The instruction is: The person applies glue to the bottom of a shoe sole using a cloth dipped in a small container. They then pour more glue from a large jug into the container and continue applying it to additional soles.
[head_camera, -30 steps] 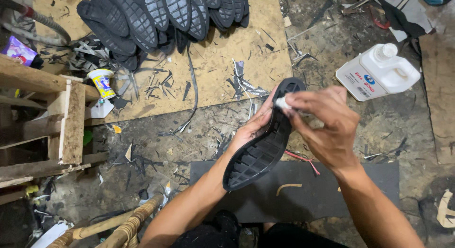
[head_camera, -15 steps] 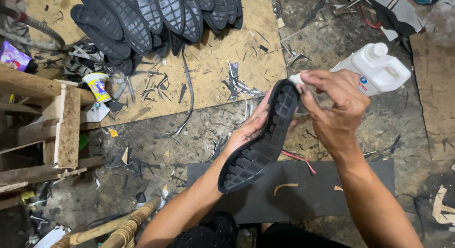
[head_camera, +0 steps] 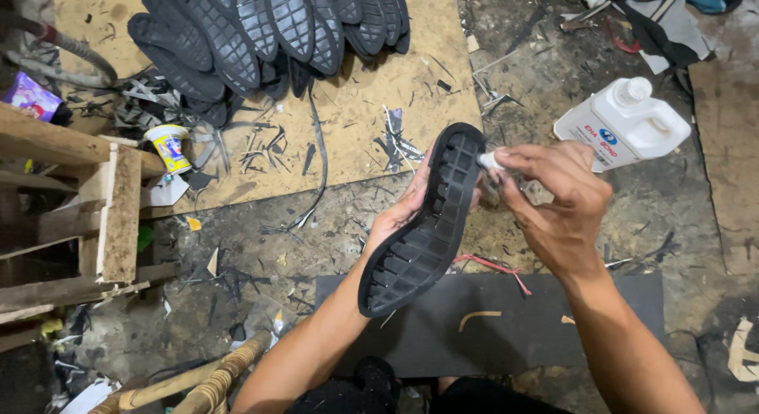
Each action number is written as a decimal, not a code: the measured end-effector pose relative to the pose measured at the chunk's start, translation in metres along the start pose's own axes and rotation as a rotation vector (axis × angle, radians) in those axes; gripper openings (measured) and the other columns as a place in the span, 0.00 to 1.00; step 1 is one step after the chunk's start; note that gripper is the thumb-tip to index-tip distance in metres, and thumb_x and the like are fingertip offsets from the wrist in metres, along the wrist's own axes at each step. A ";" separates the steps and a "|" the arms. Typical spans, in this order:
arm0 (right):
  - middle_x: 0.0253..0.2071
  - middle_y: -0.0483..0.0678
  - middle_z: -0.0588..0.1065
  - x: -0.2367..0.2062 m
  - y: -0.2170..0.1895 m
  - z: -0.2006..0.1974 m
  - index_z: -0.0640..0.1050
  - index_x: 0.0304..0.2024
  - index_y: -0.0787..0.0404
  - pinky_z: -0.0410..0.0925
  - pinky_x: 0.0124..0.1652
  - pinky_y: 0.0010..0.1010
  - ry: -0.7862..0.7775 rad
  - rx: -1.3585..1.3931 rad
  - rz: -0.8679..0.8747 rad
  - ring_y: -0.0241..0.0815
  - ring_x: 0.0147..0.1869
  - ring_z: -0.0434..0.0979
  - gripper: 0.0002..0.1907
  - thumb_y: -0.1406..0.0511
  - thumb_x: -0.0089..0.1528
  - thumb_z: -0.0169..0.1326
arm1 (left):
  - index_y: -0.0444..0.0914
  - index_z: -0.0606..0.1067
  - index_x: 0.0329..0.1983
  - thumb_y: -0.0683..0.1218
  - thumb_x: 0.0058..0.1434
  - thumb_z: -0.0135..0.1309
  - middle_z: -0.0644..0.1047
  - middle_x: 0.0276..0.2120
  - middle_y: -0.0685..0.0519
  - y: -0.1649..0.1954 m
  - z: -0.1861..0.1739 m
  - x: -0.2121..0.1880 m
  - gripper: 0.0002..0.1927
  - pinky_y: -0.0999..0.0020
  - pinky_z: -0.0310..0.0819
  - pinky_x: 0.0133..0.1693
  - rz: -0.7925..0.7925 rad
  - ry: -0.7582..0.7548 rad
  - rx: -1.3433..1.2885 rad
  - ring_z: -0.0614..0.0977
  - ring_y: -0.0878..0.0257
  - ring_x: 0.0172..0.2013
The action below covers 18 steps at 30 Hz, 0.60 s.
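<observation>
Left hand (head_camera: 403, 212): cupped under a black rubber shoe sole (head_camera: 423, 224), fingers wrapped round its far edge, holding it up in the air with the tread side facing up.
Black rubber shoe sole: tilted, toe end pointing away and up to the right, heel end low and towards the person, above the floor and the near edge of a dark mat (head_camera: 553, 319).
Right hand (head_camera: 557, 200): fingers pinched tight on a small whitish piece (head_camera: 489, 159), which is pressed against the toe end of the sole; what the piece is I cannot tell.
White plastic jug (head_camera: 624, 121): lying on the floor just beyond the right hand, cap on, blue mark on its side.
Pile of black soles (head_camera: 269, 26): fanned out, tread up, on a sheet of board (head_camera: 379, 82) at the far side, well apart from the hands.
Board: littered with thin black trimmings and scraps.
Small yellow-and-white tub (head_camera: 168, 147): standing at the near left edge of the board, beside the scraps.
Wooden frame (head_camera: 87, 216): rough timber, at the left.
Dark mat: flat on the floor in front of the person, a pale curved strip (head_camera: 478, 317) lying on it, a red strand (head_camera: 494, 265) at its far edge.
Floor (head_camera: 261, 248): grimy, scattered with offcuts.
</observation>
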State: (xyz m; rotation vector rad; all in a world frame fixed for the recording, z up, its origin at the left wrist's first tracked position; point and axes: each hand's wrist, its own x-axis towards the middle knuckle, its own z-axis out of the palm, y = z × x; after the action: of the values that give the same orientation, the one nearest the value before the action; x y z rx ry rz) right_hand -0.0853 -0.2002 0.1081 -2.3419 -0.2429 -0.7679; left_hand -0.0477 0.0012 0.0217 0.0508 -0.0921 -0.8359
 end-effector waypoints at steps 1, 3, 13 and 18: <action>0.50 0.48 0.82 0.000 0.001 0.000 0.83 0.49 0.61 0.63 0.50 0.31 0.013 -0.003 0.002 0.38 0.44 0.78 0.09 0.72 0.66 0.64 | 0.49 0.43 0.84 0.43 0.75 0.44 0.59 0.75 0.43 0.000 0.000 0.000 0.39 0.60 0.70 0.65 -0.011 0.017 -0.011 0.70 0.45 0.67; 0.51 0.47 0.82 0.000 0.003 0.001 0.83 0.50 0.59 0.63 0.51 0.31 0.028 -0.020 0.003 0.37 0.44 0.78 0.09 0.72 0.67 0.63 | 0.49 0.43 0.85 0.43 0.76 0.44 0.60 0.75 0.40 -0.002 -0.001 0.001 0.38 0.61 0.70 0.66 -0.021 -0.053 -0.022 0.71 0.46 0.68; 0.49 0.44 0.83 -0.007 -0.005 0.008 0.84 0.47 0.56 0.62 0.53 0.32 -0.041 -0.011 -0.014 0.34 0.43 0.78 0.08 0.71 0.66 0.64 | 0.43 0.44 0.85 0.41 0.75 0.44 0.58 0.76 0.45 0.008 -0.008 0.002 0.38 0.60 0.67 0.68 0.025 -0.033 0.069 0.71 0.51 0.67; 0.50 0.46 0.82 -0.003 -0.007 0.010 0.83 0.47 0.59 0.62 0.53 0.32 -0.015 -0.010 -0.015 0.35 0.46 0.79 0.10 0.72 0.64 0.65 | 0.42 0.45 0.84 0.40 0.73 0.42 0.58 0.77 0.46 0.006 -0.010 0.004 0.38 0.61 0.66 0.70 0.044 -0.004 0.036 0.70 0.54 0.69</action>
State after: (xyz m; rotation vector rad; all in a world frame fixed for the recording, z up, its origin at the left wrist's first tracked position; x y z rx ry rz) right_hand -0.0853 -0.1888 0.1043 -2.3579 -0.2639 -0.7611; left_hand -0.0398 0.0019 0.0127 0.0809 -0.1117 -0.7903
